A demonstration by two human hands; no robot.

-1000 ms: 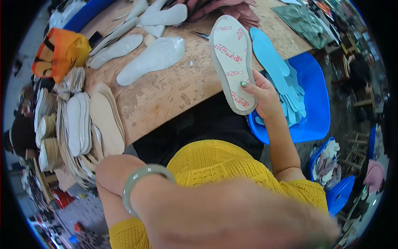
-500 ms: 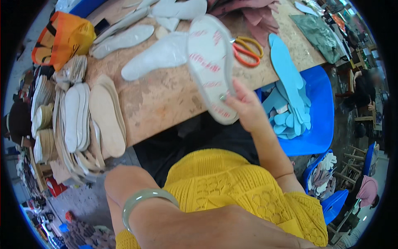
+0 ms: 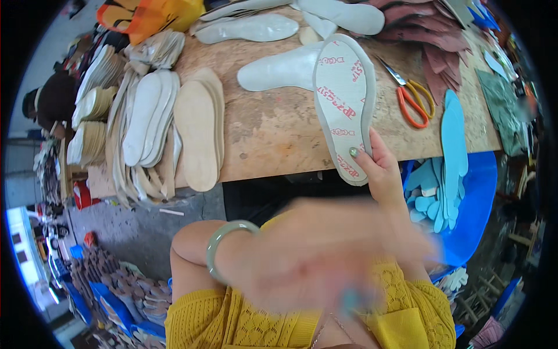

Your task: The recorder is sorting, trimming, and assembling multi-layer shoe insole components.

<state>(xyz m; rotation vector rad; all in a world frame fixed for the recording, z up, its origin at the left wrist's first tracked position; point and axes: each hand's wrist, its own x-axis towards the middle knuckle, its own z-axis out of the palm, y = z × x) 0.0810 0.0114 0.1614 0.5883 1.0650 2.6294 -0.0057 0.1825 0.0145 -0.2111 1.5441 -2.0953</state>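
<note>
My right hand [image 3: 385, 170] grips the heel end of a shoe insole [image 3: 343, 107] between thumb and fingers. The insole is white with red printing and a grey rim, its toe end tilted up over the table. Across my lap, close to the camera, my left hand [image 3: 325, 256] is smeared by motion, a bracelet on its wrist; its fingers cannot be made out, and a teal blur shows near them. A white insole [image 3: 276, 71] lies on the table partly behind the held one. To the right rest scissors [image 3: 414, 103] with orange and yellow handles, blades spread.
Stacks of white insoles [image 3: 152, 119] and beige insoles [image 3: 197, 131] cover the left of the table [image 3: 261, 139]. Dark pink pieces [image 3: 418, 29] lie at the back. Blue insoles [image 3: 454, 136] rise from a blue bin [image 3: 479, 203] at the right edge.
My left hand has swung up from the lower edge into the middle of the view. My right hand still holds the insole. The whole view has shifted, so the table sits farther right.
</note>
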